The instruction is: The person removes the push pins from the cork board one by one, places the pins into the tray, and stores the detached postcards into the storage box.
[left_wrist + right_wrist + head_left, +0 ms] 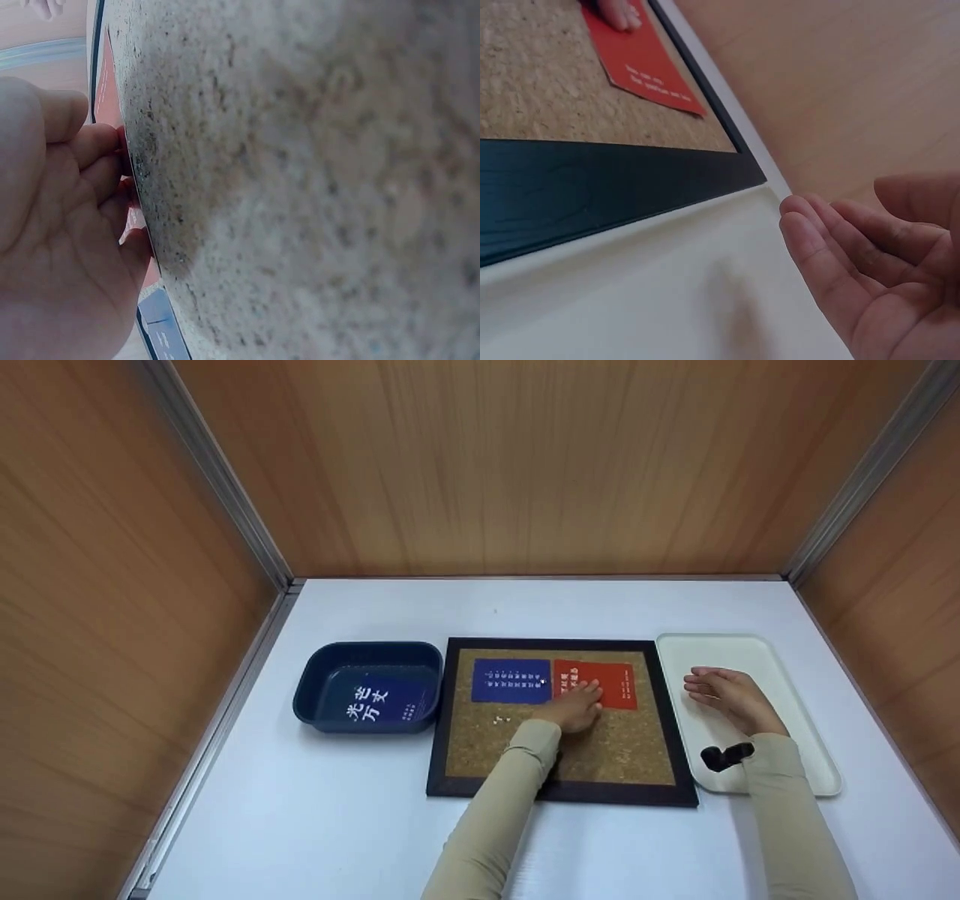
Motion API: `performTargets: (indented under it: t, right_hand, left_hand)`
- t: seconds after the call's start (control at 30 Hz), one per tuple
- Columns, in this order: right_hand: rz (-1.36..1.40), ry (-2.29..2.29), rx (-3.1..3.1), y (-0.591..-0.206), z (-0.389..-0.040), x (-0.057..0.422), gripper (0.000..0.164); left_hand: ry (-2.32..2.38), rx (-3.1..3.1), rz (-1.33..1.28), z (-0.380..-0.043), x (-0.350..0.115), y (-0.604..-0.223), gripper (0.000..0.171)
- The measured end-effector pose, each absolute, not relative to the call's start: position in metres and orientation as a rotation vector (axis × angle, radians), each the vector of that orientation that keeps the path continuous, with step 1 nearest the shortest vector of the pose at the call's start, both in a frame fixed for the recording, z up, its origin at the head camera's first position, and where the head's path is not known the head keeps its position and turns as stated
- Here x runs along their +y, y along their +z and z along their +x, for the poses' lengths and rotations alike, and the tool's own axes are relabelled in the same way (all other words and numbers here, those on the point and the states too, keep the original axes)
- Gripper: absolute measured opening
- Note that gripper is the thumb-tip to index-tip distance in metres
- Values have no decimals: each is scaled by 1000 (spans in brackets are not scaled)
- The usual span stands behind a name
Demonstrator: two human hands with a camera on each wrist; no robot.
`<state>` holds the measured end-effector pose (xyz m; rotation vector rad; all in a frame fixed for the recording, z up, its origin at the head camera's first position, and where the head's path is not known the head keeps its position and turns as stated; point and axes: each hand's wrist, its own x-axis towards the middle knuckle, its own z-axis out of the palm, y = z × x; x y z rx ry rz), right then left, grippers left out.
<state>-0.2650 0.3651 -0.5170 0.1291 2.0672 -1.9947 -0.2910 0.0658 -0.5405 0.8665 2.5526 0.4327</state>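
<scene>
My left hand [574, 710] rests its fingers on a red card [619, 690] with white lettering, which lies on a framed corkboard [615, 750]. In the left wrist view the fingertips [124, 146] press flat on that card. Left of it, a blue card [510, 681] with white print lies on the cork, a small shiny dot near its right end. Several tiny pale pieces [501, 720] sit on the cork below. My right hand [731, 701] hovers over a white tray [806, 757], fingers relaxed with nothing between them, as the right wrist view also shows.
Left of the board stands a dark blue bin [307, 701] with another blue card [384, 701] inside. The board's dark frame [615, 793] sits right beside the tray. Wood-grain panels [495, 472] enclose the white table [315, 810] at the back and sides.
</scene>
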Motion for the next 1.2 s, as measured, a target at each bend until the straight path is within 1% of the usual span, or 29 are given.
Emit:
performTargets:
  t: [0.2, 0.4, 0.83, 1.2]
  right_hand:
    - [126, -2026, 2020, -521, -270, 358, 58]
    - [103, -2080, 1933, -525, -274, 347, 53]
    - [127, -1998, 1967, -538, -285, 320, 55]
    - [173, -1865, 2071, -542, -289, 299, 58]
  left_hand:
    - [446, 2565, 851, -291, 68, -538, 49]
    - [439, 2565, 849, -291, 68, -538, 49]
    - [451, 2557, 855, -291, 68, -539, 49]
    - [440, 2548, 835, -293, 68, -544, 50]
